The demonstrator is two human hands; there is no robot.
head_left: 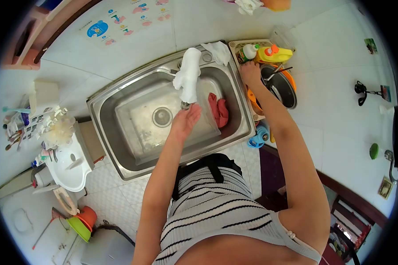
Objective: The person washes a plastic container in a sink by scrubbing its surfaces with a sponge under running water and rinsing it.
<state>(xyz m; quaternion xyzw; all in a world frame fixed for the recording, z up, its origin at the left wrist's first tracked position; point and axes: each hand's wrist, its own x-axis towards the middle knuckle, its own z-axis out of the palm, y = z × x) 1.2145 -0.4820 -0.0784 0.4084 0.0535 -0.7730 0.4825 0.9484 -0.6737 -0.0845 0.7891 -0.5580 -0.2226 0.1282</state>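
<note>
A steel sink [102, 126] lies in front of me. My left hand [186, 118] is over it, palm up with the fingers spread, just under the end of the faucet [185, 105], which is wrapped in white cloth [189, 73]. Nothing shows in that palm. A red cloth [218, 110] lies at the sink's right side. My right hand [250, 72] reaches to the rack on the right, beside a white bottle with a green cap [250, 51] and a yellow bottle [274, 54]; its fingertips are too small to make out.
Right of the sink, a dark metal pot [283, 88] sits by an orange basin. Another white cloth [218, 52] hangs on the sink's back edge. A blue item [258, 137] is at the right front. On the left stands a small white washbasin [70, 170].
</note>
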